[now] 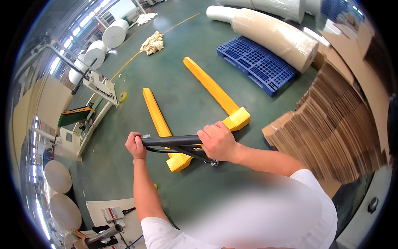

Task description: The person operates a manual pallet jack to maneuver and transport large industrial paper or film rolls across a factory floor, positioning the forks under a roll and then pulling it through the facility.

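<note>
Both my hands grip the black handle [172,140] of a pallet jack, one near each end. My left hand [135,145] is wrapped round the left end, and my right hand [217,141] closes over the right end. Beyond the handle, the jack's two yellow forks [209,86] stretch away over the green floor with nothing on them. The handle and my hands hide the middle of the jack's body. A small wheel shows just below the right hand.
A blue plastic pallet [257,62] lies ahead right, with a large wrapped roll [275,37] at it. Stacked flat cardboard [331,124] stands close on the right. A white machine frame [93,112] is on the left, and a cloth heap [152,43] lies farther ahead.
</note>
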Demonstrator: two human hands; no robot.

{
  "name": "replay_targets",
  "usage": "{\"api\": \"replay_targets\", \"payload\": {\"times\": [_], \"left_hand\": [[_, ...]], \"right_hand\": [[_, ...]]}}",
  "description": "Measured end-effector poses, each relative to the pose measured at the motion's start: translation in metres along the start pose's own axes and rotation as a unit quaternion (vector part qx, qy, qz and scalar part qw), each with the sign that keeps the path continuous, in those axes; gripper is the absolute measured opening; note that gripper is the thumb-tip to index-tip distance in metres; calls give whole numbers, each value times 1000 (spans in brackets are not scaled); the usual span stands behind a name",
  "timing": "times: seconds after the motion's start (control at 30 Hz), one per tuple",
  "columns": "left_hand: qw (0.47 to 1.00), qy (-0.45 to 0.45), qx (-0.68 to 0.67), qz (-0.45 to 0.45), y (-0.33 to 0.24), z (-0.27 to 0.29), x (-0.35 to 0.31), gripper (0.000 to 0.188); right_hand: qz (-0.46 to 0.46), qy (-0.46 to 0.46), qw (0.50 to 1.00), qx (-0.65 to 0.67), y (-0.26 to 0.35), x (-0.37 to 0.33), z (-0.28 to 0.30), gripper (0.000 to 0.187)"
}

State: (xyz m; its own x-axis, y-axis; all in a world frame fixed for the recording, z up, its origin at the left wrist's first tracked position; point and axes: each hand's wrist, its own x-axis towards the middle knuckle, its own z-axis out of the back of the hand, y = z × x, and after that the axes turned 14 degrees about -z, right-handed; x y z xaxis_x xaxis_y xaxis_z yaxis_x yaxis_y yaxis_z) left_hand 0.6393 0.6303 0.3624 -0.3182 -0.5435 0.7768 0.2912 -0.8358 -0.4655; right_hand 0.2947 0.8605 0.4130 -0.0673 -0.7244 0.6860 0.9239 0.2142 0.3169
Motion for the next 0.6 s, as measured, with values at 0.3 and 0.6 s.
{"api": "replay_targets", "payload": {"times": [0.3, 0.6], "left_hand": [[999, 10, -34, 6, 111, -133, 124, 25], [999, -5, -34, -32, 208, -275, 248, 23]], "right_hand": [[-22, -51, 998, -26, -136, 107, -68, 26], [-44, -79, 995, -47, -307, 243, -135, 29]]}}
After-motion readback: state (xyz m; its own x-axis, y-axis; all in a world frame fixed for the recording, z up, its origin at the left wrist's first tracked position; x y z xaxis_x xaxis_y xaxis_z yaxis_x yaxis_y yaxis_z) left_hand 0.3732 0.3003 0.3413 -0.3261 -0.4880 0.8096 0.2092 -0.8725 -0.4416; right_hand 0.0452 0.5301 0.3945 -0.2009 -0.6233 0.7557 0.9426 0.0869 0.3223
